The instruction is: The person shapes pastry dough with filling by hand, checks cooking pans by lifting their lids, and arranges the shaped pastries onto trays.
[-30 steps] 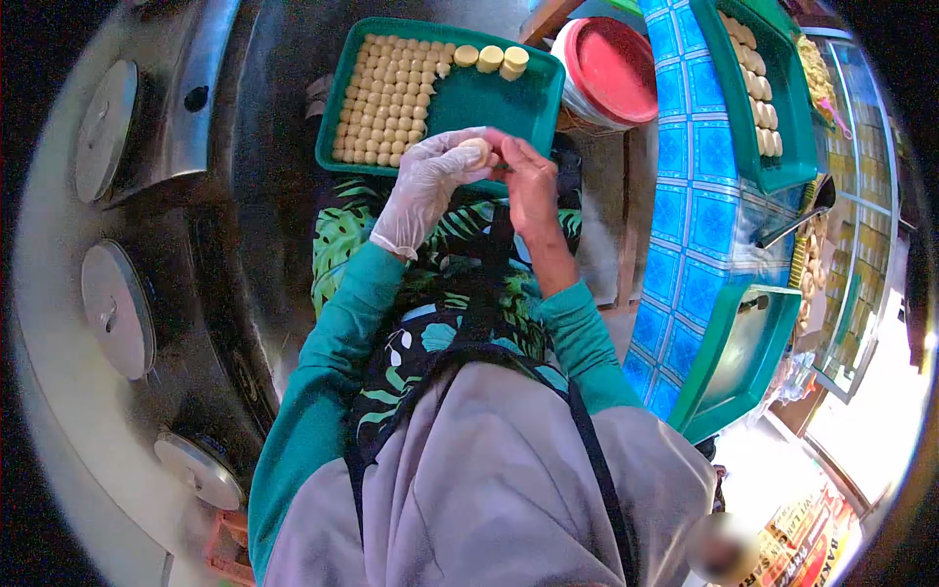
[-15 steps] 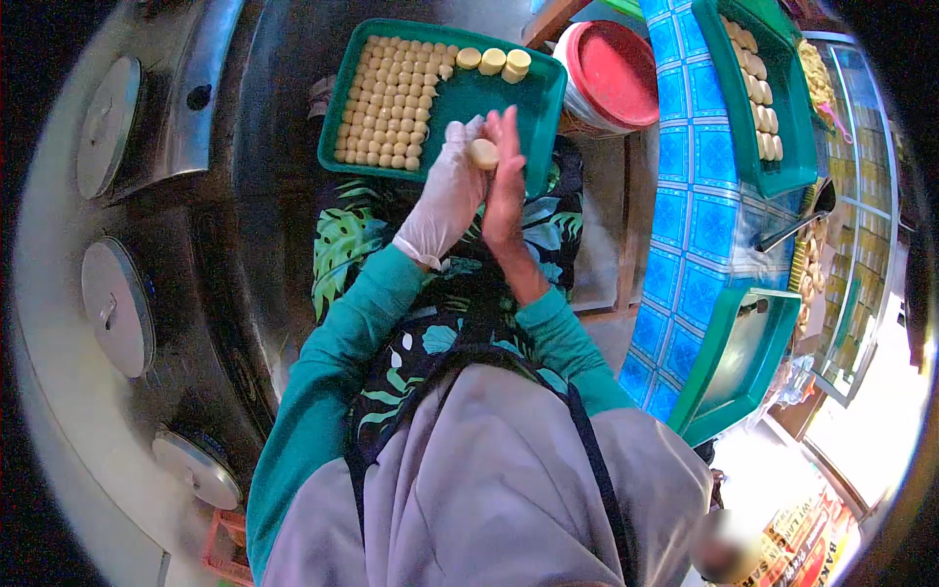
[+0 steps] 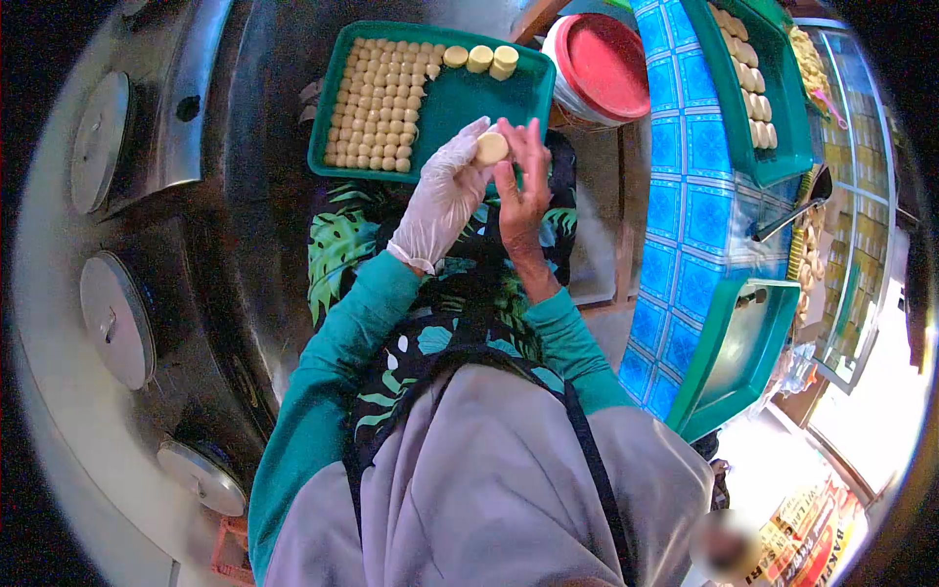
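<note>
A round, flat-topped dough piece (image 3: 492,149) is between my two hands, over the near edge of a green tray (image 3: 469,115). My left hand (image 3: 448,188), in a translucent white glove, grips the piece from its left side. Bare, my right hand (image 3: 523,186) touches its right side with the fingers bent and apart. Rows of small pale dough balls (image 3: 380,108) fill the tray's left part. Several yellowish round pieces (image 3: 479,59) stand along its far edge, some stacked at the right.
A bucket with a red lid (image 3: 606,67) stands right of the tray. On the blue-tiled cloth (image 3: 665,215) are a tray of oblong dough pieces (image 3: 751,88) and another green tray (image 3: 734,377). Round metal lids (image 3: 115,318) line the left side.
My hands were pressed together around the piece half a second ago; now my right fingers have spread and the piece's round face shows between them. The view has shifted slightly.
</note>
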`<state>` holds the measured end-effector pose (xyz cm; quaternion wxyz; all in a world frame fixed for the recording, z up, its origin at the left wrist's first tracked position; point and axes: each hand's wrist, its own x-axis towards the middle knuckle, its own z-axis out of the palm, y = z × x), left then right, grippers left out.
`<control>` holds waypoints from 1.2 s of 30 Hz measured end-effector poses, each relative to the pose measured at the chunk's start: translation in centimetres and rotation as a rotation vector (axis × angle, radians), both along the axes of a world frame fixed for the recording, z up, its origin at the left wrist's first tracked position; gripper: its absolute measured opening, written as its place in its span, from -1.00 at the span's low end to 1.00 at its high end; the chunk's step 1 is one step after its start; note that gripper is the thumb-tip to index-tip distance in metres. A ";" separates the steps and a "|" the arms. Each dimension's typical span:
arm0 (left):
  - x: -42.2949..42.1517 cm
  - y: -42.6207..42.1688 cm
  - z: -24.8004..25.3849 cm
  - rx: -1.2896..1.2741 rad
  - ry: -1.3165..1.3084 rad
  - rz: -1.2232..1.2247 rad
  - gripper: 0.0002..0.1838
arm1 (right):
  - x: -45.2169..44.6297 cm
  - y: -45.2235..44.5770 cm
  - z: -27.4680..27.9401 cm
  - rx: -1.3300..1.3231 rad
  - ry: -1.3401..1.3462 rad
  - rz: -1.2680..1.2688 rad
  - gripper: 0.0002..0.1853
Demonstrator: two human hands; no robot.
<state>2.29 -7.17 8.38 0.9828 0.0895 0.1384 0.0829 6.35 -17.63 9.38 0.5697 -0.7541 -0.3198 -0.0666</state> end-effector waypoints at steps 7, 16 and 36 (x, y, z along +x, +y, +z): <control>-0.4 -0.1 0.5 -0.068 -0.076 -0.085 -0.47 | 1.2 -0.3 -0.1 -0.028 0.037 -0.030 -0.17; -0.7 0.5 1.2 -0.131 -0.075 -0.175 -0.50 | 2.3 -1.4 0.9 -0.143 0.171 0.149 -0.09; -0.4 1.2 -0.2 -0.591 -0.153 -0.234 -0.66 | 2.4 -0.6 1.6 -0.054 0.023 0.224 -0.16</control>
